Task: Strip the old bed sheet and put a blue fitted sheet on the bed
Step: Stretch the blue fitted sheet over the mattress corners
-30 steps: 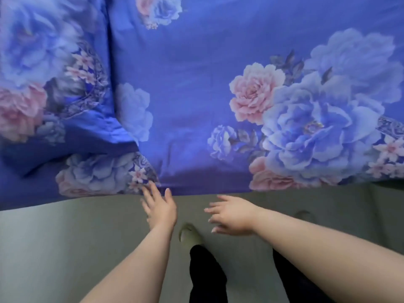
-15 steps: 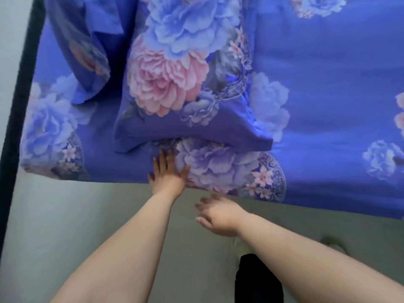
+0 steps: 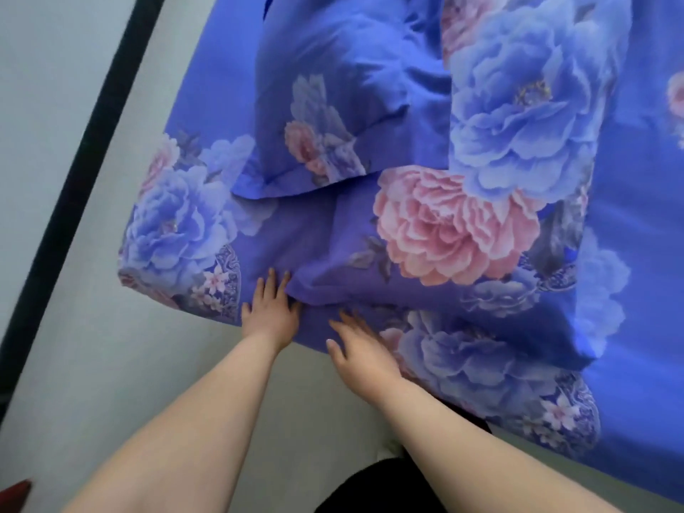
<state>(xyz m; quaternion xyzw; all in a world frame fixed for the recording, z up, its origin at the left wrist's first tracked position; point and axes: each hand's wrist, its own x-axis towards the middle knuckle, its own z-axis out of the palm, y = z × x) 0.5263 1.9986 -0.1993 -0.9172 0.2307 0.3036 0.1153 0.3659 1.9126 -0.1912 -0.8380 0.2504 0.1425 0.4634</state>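
At bed edge, six o'clock: left hand (image 3: 272, 314) flat, fingers spread on sheet (image 3: 629, 216); right hand (image 3: 361, 349) splayed, grasping nothing; pillow (image 3: 425, 253) at twelve, likely next to clear

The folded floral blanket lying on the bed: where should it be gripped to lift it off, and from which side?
Probably at the folded blanket's near corner, coming from the bed's near edge. That corner sits raised over the sheet as a loose flap right beside the left hand's fingertips, so fingers could slide under it; the right hand lies flat nearby.
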